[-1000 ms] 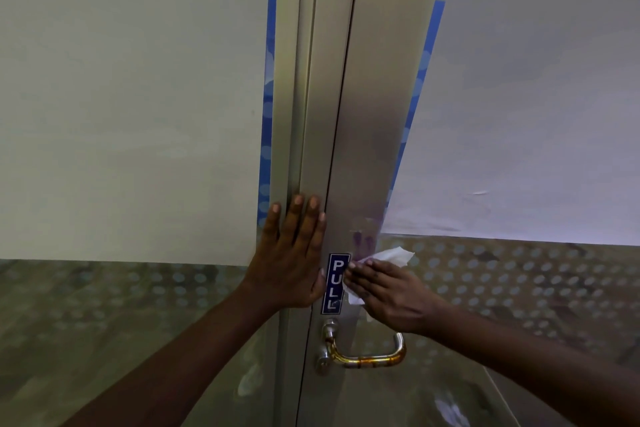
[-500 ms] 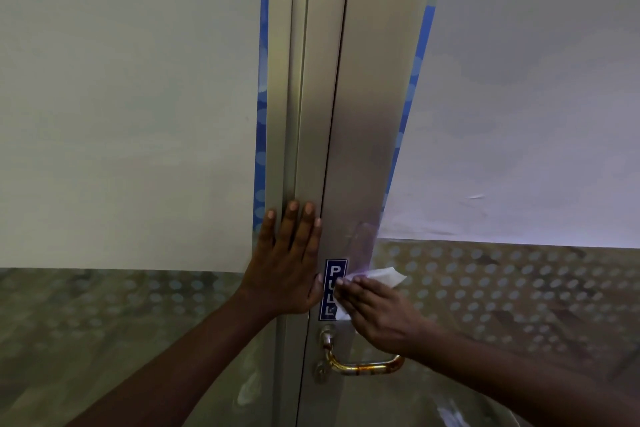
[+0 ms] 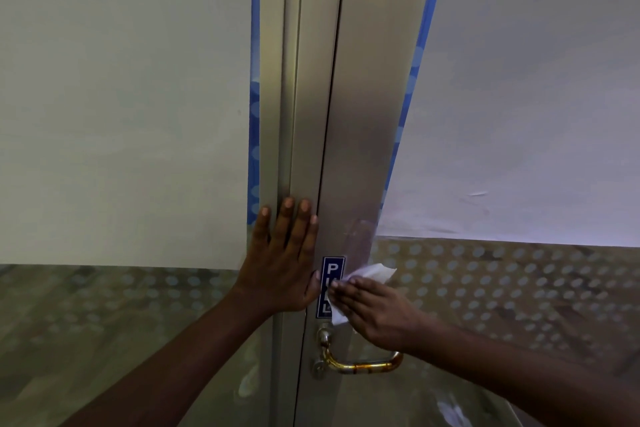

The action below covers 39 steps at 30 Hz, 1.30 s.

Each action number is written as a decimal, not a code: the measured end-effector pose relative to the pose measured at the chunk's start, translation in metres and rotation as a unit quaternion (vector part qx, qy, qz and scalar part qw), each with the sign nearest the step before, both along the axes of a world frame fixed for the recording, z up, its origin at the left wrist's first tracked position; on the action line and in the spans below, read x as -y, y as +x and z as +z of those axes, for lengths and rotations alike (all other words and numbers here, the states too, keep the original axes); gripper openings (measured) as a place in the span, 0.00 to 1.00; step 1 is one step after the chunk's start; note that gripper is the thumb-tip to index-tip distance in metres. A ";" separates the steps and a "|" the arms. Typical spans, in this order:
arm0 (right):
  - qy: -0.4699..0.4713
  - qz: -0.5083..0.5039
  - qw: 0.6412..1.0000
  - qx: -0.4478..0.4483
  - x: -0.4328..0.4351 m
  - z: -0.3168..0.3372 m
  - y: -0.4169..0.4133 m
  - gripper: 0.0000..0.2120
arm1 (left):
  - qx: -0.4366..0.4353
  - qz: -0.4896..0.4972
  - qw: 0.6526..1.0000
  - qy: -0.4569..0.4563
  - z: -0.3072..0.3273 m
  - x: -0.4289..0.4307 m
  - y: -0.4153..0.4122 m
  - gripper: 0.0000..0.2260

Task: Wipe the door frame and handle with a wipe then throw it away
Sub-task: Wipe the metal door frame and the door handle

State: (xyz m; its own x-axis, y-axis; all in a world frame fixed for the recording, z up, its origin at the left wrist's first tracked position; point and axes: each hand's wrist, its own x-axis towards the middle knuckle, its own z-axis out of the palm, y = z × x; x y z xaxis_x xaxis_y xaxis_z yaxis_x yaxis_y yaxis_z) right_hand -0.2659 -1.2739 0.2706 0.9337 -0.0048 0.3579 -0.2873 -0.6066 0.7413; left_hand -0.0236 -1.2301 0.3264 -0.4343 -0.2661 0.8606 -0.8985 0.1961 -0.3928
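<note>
A brushed metal door frame (image 3: 360,121) runs up the middle of the head view. My right hand (image 3: 377,312) presses a white wipe (image 3: 372,274) flat against the frame, over the right edge of a blue PULL sticker (image 3: 329,284). The wipe's top corner sticks out above my fingers. My left hand (image 3: 284,260) lies flat, fingers spread, on the fixed frame post just left of the sticker. A brass lever handle (image 3: 360,365) sits below my right hand, untouched.
Frosted glass panels fill both sides: a pale one at left (image 3: 121,97) and the door's pane at right (image 3: 519,97), each with a dotted clear band below. Blue strips edge the frame.
My right hand has slid the wipe slightly left and down the frame, onto the PULL sticker. My left hand has stayed flat on the post.
</note>
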 end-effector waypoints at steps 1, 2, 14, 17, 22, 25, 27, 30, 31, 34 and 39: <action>0.004 -0.002 1.000 -0.015 0.000 0.003 -0.001 0.21 | 0.001 0.003 1.000 -0.002 0.000 0.000 0.000 0.39; 0.004 -0.007 1.000 -0.020 0.000 0.008 -0.001 0.21 | 0.001 0.005 1.000 -0.002 0.001 0.000 -0.001 0.39; -0.033 -0.008 0.994 0.106 0.000 0.012 0.025 0.24 | -0.008 -0.002 1.000 -0.007 -0.001 0.000 -0.001 0.38; -0.029 -0.009 0.999 0.045 -0.003 0.006 0.018 0.23 | 0.000 0.003 1.000 -0.003 -0.002 0.000 0.001 0.37; -0.027 -0.039 0.975 0.215 0.002 0.057 0.034 0.26 | -0.005 0.002 1.000 -0.007 -0.002 0.003 0.000 0.38; -0.036 -0.049 0.962 0.266 0.003 0.063 0.043 0.27 | -0.010 -0.006 1.000 -0.005 -0.003 0.002 0.000 0.38; -0.046 -0.039 0.972 0.225 -0.002 0.047 0.043 0.27 | -0.008 -0.002 1.000 -0.008 -0.003 0.002 0.000 0.38; -0.043 -0.016 0.993 0.108 -0.010 0.022 0.033 0.24 | -0.004 0.001 1.000 -0.008 -0.002 0.000 -0.001 0.38; -0.044 -0.015 0.995 0.091 -0.011 0.021 0.030 0.24 | -0.002 0.001 1.000 -0.007 -0.002 0.000 0.000 0.38; -0.039 -0.026 0.986 0.159 -0.005 0.044 0.031 0.26 | -0.005 0.002 1.000 -0.008 -0.002 0.000 -0.001 0.38; -0.070 -0.054 0.954 0.287 0.006 0.077 0.036 0.23 | -0.009 0.000 1.000 -0.010 -0.002 0.001 -0.001 0.38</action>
